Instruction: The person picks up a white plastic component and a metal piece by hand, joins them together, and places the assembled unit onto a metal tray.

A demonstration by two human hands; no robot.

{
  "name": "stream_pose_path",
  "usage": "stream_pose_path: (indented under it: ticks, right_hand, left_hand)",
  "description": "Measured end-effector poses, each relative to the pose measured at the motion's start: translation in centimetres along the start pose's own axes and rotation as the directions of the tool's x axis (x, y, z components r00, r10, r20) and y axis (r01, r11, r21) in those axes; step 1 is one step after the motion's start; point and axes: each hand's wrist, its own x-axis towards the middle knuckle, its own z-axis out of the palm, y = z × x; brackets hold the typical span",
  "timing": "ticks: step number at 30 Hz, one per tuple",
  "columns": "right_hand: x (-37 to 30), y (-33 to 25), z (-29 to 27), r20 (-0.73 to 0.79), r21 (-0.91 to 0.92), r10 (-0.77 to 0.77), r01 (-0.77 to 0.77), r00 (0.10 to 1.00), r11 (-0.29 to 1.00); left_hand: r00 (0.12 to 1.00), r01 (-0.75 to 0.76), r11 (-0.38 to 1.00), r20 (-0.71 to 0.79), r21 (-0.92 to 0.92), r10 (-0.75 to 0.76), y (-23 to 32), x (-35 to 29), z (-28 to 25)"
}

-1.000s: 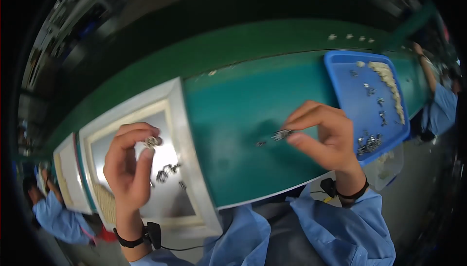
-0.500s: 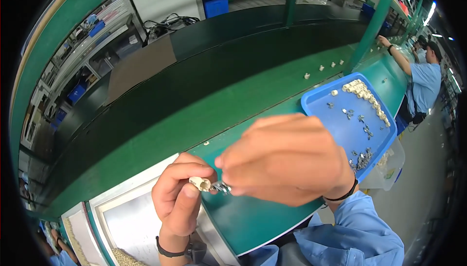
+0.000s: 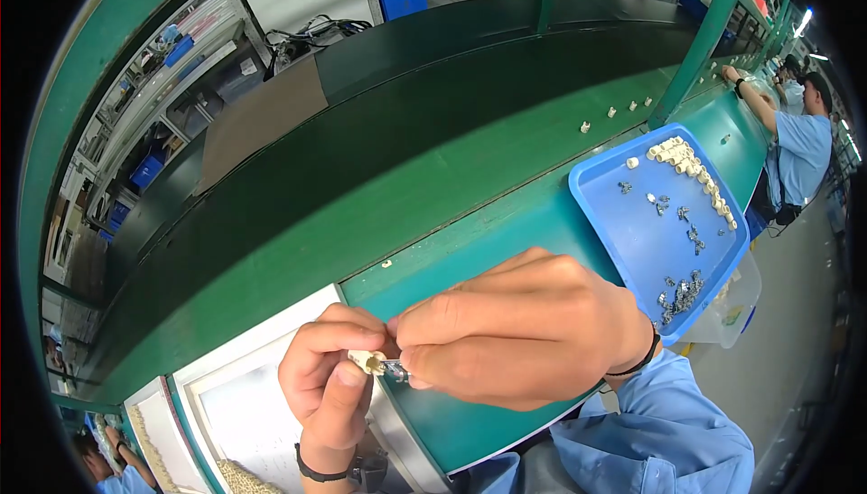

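Cream-coloured and hollow, a small socket (image 3: 365, 361) is being pinched between the left hand's (image 3: 330, 372) thumb and fingers, its open end being presented toward the right hand (image 3: 524, 331), presumably for access. At that end, a shiny metal piece (image 3: 396, 370) is being pinched by the right fingertips; whether it is being inserted cannot be told. Beyond the grip, rightward, loose metal parts (image 3: 684, 297) and cream pieces (image 3: 679, 158) are being held apart in a blue tray (image 3: 646, 239), probably for easy picking.

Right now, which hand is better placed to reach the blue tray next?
Probably the right hand: it is nearer the blue tray, while the left hand is farther off, pinching a cream hollow cylindrical piece. The right hand does hold shiny metal hardware at that piece's open end, though.
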Motion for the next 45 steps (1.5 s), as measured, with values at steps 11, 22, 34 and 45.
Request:
stream_pose_path:
  ticks: [11,22,34,45]
  right_hand:
    - [-0.3,-0.8,-0.3,-0.002,-0.009,0.002,-0.002,1.000,1.000]
    - [-0.3,-1.2,-0.8,0.047,-0.085,0.004,0.000,0.999,0.996]
    - [-1.0,1.8,0.0,0.283,-0.318,0.223,-0.128,0.933,0.939]
    - [-1.1,4.1,-1.7,0.372,-0.285,0.418,-0.326,0.829,0.901]
  left_hand:
    - [1.000,0.016,1.000,0.002,0.023,-0.016,0.1,-0.6,0.5]
    - [1.000,-0.017,0.997,0.000,0.079,0.017,-0.2,-0.9,0.5]
    - [0.934,0.357,0.926,-0.037,0.122,-0.355,-4.4,2.4,-3.0]
    - [0.982,0.187,0.320,-0.165,0.929,-0.093,-13.9,2.4,-12.2]
